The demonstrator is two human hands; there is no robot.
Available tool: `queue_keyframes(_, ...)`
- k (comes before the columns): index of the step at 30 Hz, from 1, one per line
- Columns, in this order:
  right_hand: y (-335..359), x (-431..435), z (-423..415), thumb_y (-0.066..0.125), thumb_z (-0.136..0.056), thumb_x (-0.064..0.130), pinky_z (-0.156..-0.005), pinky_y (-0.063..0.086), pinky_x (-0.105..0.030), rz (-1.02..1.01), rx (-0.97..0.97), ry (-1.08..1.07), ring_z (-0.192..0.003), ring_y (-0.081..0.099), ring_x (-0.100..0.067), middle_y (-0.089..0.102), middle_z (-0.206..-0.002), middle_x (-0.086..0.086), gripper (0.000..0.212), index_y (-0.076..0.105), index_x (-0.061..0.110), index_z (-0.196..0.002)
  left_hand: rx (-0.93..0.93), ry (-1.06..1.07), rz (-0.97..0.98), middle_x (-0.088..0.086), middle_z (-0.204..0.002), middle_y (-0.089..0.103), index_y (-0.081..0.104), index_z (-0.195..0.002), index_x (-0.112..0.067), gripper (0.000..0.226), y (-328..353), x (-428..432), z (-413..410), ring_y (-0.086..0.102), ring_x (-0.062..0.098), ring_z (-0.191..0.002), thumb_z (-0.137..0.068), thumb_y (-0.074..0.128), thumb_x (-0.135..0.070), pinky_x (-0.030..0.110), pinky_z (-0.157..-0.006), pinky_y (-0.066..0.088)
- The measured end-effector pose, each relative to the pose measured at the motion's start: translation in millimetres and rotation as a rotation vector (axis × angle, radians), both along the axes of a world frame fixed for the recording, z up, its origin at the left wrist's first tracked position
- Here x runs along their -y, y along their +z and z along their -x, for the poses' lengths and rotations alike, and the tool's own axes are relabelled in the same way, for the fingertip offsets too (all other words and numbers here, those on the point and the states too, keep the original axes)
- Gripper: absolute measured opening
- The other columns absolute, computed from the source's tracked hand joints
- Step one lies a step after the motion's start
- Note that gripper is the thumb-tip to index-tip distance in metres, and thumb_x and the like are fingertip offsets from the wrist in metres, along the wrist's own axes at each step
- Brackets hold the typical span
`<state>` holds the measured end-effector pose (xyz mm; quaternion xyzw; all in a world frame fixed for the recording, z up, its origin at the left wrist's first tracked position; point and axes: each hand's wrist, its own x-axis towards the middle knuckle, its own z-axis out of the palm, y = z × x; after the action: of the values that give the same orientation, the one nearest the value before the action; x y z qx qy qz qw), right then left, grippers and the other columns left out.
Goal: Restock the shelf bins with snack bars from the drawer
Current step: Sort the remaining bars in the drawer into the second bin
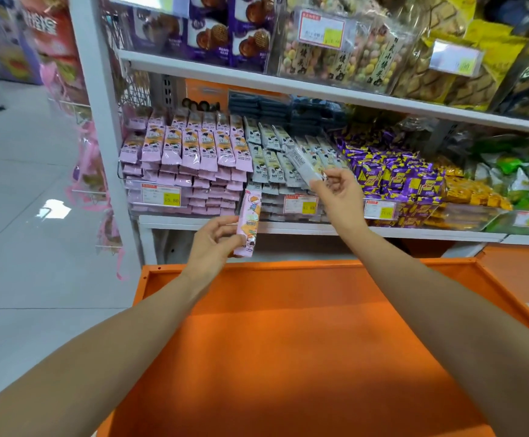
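Orange drawer [288,357] stands open below the shelf. Left hand [214,239] is above the drawer's far edge, with thumb and fingers pinching a pink snack bar [250,223] held roughly upright. Right hand [340,190] is higher, beyond the drawer's far edge. Its fingertips grip a grey-white snack bar [304,165], tilted over the bin of grey-white bars [269,159]. Bin of pink bars [190,156] sits beyond the drawer's far left corner, and purple-wrapped sweets [392,171] beyond its far right.
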<state>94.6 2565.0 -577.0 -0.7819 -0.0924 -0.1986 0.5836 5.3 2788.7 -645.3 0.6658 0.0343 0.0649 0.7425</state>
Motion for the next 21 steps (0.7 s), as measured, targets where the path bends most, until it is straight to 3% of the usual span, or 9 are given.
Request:
queue_keyframes(3, 13.2, -3.8, -23.8, 0.074, -0.085, 0.026, -0.067, 0.039, -0.021, 0.089, 0.018, -0.155, -0.075, 0.046, -0.010, 0.047, -0.083, 0.007, 0.029, 0.057, 0.015, -0.106, 0.057, 0.015, -0.005, 0.016, -0.109, 0.068, 0.058, -0.122, -0.007, 0.049, 19.4, -1.7, -7.2, 0.070, 0.025, -0.096, -0.076, 0.075, -0.007, 0.030, -0.077, 0.056)
queue_keyframes(6, 24.4, -8.2, -44.8, 0.073, -0.084, 0.035, -0.069, 0.040, -0.030, 0.186, 0.000, -0.303, -0.082, 0.051, -0.017, 0.054, -0.090, 0.001, 0.039, 0.056, 0.012, -0.111, 0.099, 0.063, 0.010, 0.018, -0.108, 0.068, 0.059, -0.120, -0.009, 0.045, 39.0, -3.7, -15.8, 0.068, 0.020, -0.090, -0.078, 0.075, -0.005, 0.029, -0.078, 0.054)
queue_keyframes(8, 30.6, -12.2, -56.9, 0.071, -0.085, 0.038, -0.067, 0.038, -0.032, 0.260, -0.011, -0.359, -0.082, 0.052, -0.020, 0.055, -0.091, 0.000, 0.038, 0.056, 0.013, -0.110, 0.125, 0.087, 0.015, 0.019, -0.109, 0.067, 0.060, -0.119, -0.012, 0.039, 50.3, -5.9, -21.3, 0.067, 0.020, -0.090, -0.083, 0.073, -0.005, 0.032, -0.080, 0.054)
queue_keyframes(11, 36.3, -18.5, -73.7, 0.068, -0.087, 0.039, -0.065, 0.034, -0.031, 0.349, -0.022, -0.393, -0.084, 0.054, -0.024, 0.054, -0.090, -0.001, 0.035, 0.054, 0.014, -0.106, 0.148, 0.109, -0.003, 0.019, -0.109, 0.066, 0.060, -0.119, -0.012, 0.036, 62.7, -9.8, -29.3, 0.066, 0.017, -0.090, -0.086, 0.071, -0.006, 0.027, -0.077, 0.054)
queue_keyframes(14, 40.2, -25.4, -87.6, 0.068, -0.088, 0.040, -0.064, 0.039, -0.035, 0.447, -0.041, -0.429, -0.089, 0.058, -0.028, 0.060, -0.092, -0.004, 0.033, 0.055, 0.014, -0.102, 0.131, 0.123, 0.000, 0.018, -0.110, 0.066, 0.060, -0.119, -0.013, 0.035, 69.3, -12.0, -34.7, 0.066, 0.027, -0.097, -0.086, 0.071, -0.008, 0.040, -0.083, 0.056)
queue_keyframes(17, 42.4, -29.7, -96.9, 0.066, -0.088, 0.042, -0.079, 0.049, -0.040, 0.509, -0.059, -0.416, -0.098, 0.060, -0.032, 0.067, -0.099, -0.008, 0.030, 0.060, 0.014, -0.099, 0.115, 0.146, 0.015, 0.019, -0.110, 0.065, 0.061, -0.118, -0.013, 0.035, 70.3, -12.3, -38.1, 0.065, 0.025, -0.096, -0.086, 0.071, -0.008, 0.044, -0.089, 0.055)
queue_keyframes(21, 43.1, -27.9, -97.7, 0.061, -0.089, 0.046, -0.093, 0.044, -0.043, 0.589, -0.020, -0.382, -0.111, 0.052, -0.033, 0.064, -0.110, -0.010, 0.029, 0.070, 0.019, -0.098, 0.113, 0.164, -0.001, 0.018, -0.111, 0.066, 0.061, -0.120, -0.012, 0.035, 71.9, -11.0, -38.5, 0.064, 0.013, -0.090, -0.087, 0.070, -0.007, 0.032, -0.086, 0.053)
